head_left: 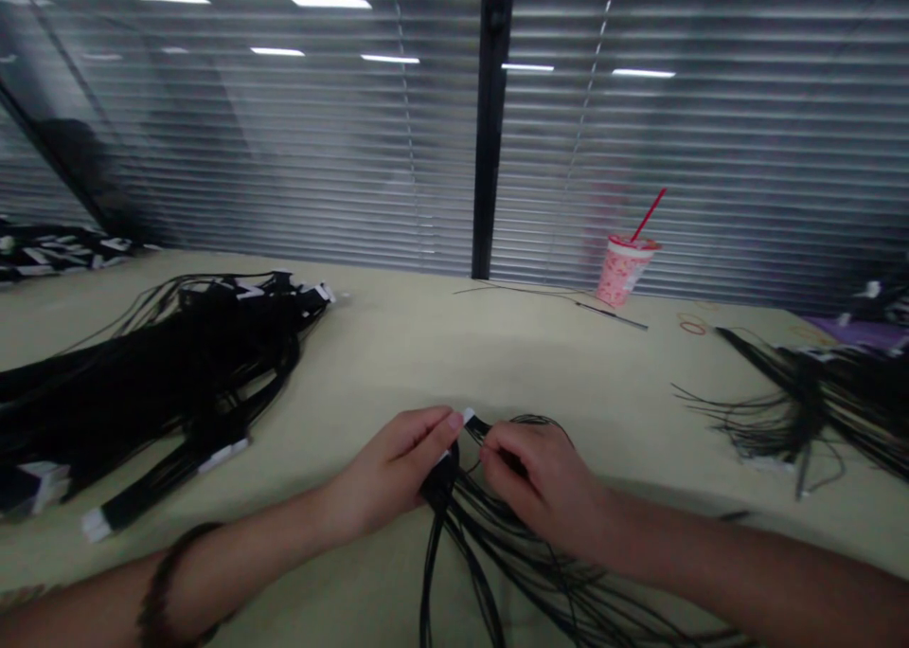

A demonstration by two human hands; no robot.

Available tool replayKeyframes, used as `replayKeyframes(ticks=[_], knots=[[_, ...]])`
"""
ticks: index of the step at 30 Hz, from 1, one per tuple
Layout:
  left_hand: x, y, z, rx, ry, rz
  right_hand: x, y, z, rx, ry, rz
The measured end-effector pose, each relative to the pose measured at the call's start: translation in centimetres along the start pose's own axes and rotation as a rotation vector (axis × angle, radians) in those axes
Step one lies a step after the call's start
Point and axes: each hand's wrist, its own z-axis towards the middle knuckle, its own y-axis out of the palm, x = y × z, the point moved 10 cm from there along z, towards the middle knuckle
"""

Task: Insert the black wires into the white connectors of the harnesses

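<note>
Near the table's front middle, my left hand (408, 459) is closed around a bundle of black cables (441, 482), thumb on top. My right hand (543, 477) pinches a black cable just beside a small white connector (469, 417) at its end. That connector touches or nearly touches my left thumb tip; I cannot tell which. Loose black wires (568, 582) run from between the hands down toward the front edge, partly under my right forearm. The fingers of my left hand are partly hidden behind the bundle.
A large heap of black cables (177, 373) with white connectors lies at left, and another wire bundle (810, 392) at right. A pink cup (625, 269) with a red straw stands at the back by the blinds (298, 155). A thin tool (611, 315) and rubber bands (693, 326) lie nearby.
</note>
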Motion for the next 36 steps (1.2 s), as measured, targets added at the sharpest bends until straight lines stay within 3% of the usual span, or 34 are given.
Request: replayKeyframes(ticks=[3, 8, 11, 16, 18, 21, 24, 27, 30, 32, 36], knots=[[0.1, 0.1, -0.1, -0.016, 0.045, 0.046, -0.5, 0.2, -0.2, 0.0, -0.03, -0.055], [-0.9, 0.2, -0.1, 0.001, -0.053, -0.109, 0.2, -0.9, -0.1, 0.079, -0.001, -0.086], [-1.2, 0.1, -0.1, 0.028, -0.097, -0.182, 1.5, -2.1, 0.6, 0.106, -0.044, -0.213], [-1.2, 0.0, -0.1, 0.043, -0.133, -0.173, 5.8, -4.8, 1.9, 0.134, -0.025, -0.328], [-1.1, 0.1, -0.2, 0.037, -0.129, -0.156, 6.1, -5.9, 1.9, 0.186, -0.053, -0.385], [-1.1, -0.1, -0.2, 0.058, -0.118, -0.153, 3.1, -5.3, 1.3, 0.156, -0.296, -0.613], [-1.2, -0.4, -0.1, 0.088, -0.113, -0.143, 0.2, -2.0, 0.3, -0.07, -0.505, -0.785], [-1.4, -0.5, 0.0, 0.087, -0.123, -0.135, -0.1, -1.0, 0.6, -0.191, -0.315, -0.686], [-1.3, -0.4, 0.1, 0.071, -0.12, -0.159, -0.2, -1.5, 0.6, -0.164, -0.073, -0.542], [-1.1, -0.4, 0.1, 0.065, -0.098, -0.153, -1.5, -1.5, 0.2, -0.148, -0.051, -0.436], [-0.8, -0.6, 0.2, 0.067, -0.064, -0.114, -4.7, -0.4, -1.2, -0.232, -0.146, -0.248]])
